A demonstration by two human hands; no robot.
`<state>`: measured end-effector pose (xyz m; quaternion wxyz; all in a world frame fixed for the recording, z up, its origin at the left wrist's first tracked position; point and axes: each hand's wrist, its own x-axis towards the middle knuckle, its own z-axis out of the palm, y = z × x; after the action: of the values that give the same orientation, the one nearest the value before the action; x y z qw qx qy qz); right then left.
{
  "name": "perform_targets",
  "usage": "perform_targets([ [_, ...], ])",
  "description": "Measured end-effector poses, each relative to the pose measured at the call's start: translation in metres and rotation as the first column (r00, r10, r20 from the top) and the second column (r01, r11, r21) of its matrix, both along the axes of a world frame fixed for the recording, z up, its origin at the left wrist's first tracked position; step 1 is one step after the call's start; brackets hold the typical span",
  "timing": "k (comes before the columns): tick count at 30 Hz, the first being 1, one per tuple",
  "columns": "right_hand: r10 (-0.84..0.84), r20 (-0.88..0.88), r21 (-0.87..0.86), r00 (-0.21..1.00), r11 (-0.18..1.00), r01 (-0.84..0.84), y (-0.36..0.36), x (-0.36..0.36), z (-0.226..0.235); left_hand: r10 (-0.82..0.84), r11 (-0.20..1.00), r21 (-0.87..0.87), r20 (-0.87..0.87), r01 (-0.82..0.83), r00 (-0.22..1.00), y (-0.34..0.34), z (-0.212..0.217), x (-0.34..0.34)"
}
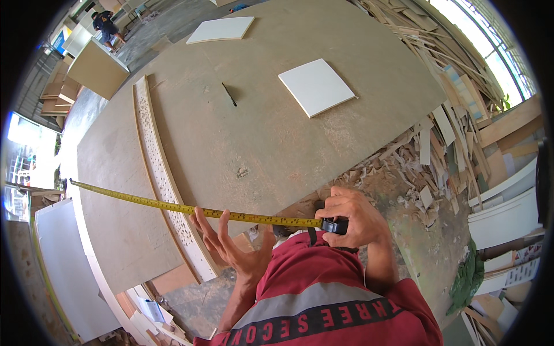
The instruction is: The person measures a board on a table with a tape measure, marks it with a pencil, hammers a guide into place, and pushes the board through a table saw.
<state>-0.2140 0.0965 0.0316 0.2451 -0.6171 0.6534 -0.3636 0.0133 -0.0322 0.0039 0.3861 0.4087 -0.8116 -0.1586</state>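
A yellow tape measure blade (135,199) stretches far out to the left from its black case (334,225). My right hand (353,216) grips that case close in front of my body. Under the blade, my left hand (234,245) has its fingers spread, the fingertips at the tape's lower edge. The blade passes over a long white strip with many small holes (164,167), which lies on the large brown board (242,138). The blade's free end is at the far left, past the strip.
Two white panels (316,87) (222,29) and a dark pen-like stick (229,94) lie on the brown board. Wood offcuts (427,144) heap up at the right. Another person (105,26) bends down at the far left. A pale panel (72,265) stands at the left.
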Motion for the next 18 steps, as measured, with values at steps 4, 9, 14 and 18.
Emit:
perform_targets([
  [4, -0.005, -0.014, 0.007, 1.0, 1.0, 0.006, -0.006, 0.006, -0.002, -0.016, 1.0, -0.023, 0.116, 0.019, 0.993, -0.007, -0.002, 0.01],
  [9, 0.007, 0.005, -0.004, 1.0, 1.0, -0.006, -0.013, 0.002, -0.025, -0.248, 0.968, 0.039, 0.278, 0.247, 0.928, -0.022, -0.015, 0.008],
  [14, 0.02, -0.014, 0.106, 1.0, 0.994, -0.019, -0.025, -0.023, -0.057, -0.479, 0.878, 0.197, 0.335, 0.436, 0.811, -0.037, -0.039, -0.018],
  [18, 0.017, -0.01, 0.16, 1.0, 0.987, -0.016, -0.04, -0.05, -0.085, -0.638, 0.751, 0.394, 0.222, 0.53, 0.738, -0.042, -0.065, -0.059],
])
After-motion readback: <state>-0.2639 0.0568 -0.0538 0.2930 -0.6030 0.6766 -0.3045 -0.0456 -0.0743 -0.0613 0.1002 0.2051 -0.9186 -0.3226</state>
